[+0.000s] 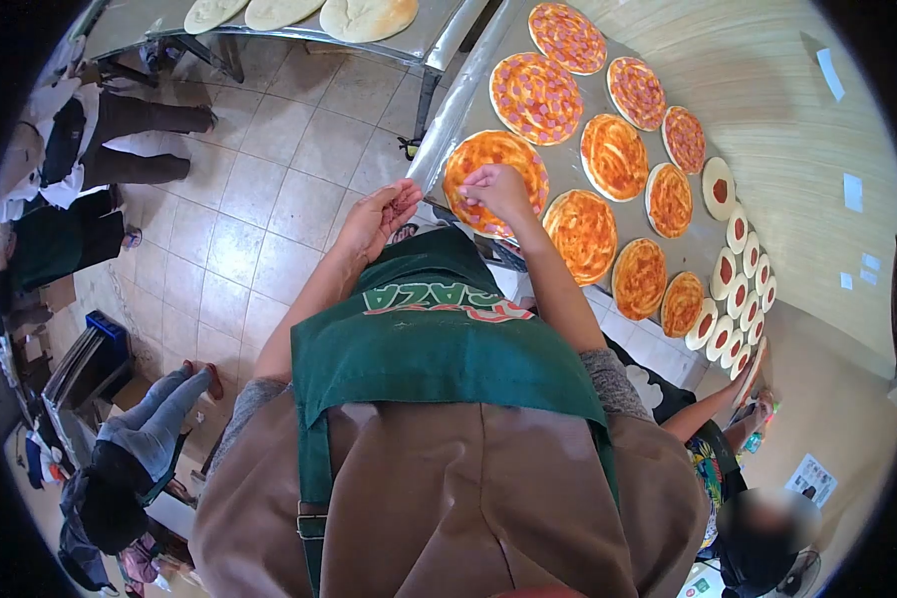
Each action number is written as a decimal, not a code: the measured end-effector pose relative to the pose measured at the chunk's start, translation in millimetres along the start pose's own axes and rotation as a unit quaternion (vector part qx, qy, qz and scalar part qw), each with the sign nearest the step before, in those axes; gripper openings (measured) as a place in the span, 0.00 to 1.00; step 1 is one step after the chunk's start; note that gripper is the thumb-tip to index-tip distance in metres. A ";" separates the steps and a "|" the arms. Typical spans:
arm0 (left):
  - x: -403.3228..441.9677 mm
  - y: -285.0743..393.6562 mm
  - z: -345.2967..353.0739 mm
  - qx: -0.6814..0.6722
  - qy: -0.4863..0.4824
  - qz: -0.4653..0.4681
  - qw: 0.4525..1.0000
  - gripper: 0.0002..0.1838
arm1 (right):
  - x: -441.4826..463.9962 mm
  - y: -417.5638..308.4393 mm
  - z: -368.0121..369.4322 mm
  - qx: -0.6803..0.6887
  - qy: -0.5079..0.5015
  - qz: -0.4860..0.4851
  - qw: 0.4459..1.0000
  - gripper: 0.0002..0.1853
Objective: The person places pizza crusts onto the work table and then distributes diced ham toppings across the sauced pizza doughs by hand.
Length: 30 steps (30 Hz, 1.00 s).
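My left hand [381, 217] is cupped palm up beside the table edge, with small pinkish bits in it. Over the nearest sauced pizza base [483, 154], my right hand [496, 193] hangs with its fingertips pinched together; what they hold is too small to make out. Pink topping pieces lie along that base's right and lower rim. Farther up the table, pizzas [536, 98] carry sauce and pink pieces. Beside it to the right, several bases [580, 237] show only red sauce.
The metal table [565, 164] runs to the right, where small dough rounds [720, 188] with sauce spots lie. A co-worker's arm [713, 407] reaches in there. Other people stand at left. Plain flatbreads [367, 15] rest on another table at the top.
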State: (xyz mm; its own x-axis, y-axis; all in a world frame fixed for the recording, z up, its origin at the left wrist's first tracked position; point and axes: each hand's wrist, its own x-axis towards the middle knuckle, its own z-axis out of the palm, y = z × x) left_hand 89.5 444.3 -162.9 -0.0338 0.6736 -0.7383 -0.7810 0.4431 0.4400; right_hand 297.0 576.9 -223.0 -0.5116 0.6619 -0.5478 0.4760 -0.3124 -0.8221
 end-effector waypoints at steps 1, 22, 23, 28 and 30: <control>-1.0 -0.6 -0.9 0.002 0.001 0.002 1.000 0.18 | 2.9 -0.4 3.6 -0.037 0.007 -0.005 0.999 0.05; -3.4 3.4 -6.9 -0.031 0.012 0.014 0.999 0.18 | 26.9 -3.1 10.8 -0.056 0.063 -0.079 0.993 0.05; -2.0 2.7 -8.4 -0.032 0.009 0.013 0.999 0.18 | 26.6 -10.6 13.1 -0.071 0.069 -0.067 0.993 0.06; -1.4 2.7 -4.2 -0.022 0.019 0.003 1.000 0.18 | 25.7 -30.0 19.8 -0.245 0.088 -0.111 0.959 0.05; 1.0 1.8 -2.3 -0.025 0.004 -0.002 1.000 0.18 | 31.7 -25.5 22.8 -0.290 0.097 -0.116 0.945 0.05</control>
State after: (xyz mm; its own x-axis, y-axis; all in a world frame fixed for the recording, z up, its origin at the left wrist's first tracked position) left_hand 86.6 444.5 -164.0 -0.0353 0.6663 -0.7448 -0.8117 0.4157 0.4104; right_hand 252.4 590.3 -223.0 -0.5353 0.7974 -0.2786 0.7083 0.2440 -0.6624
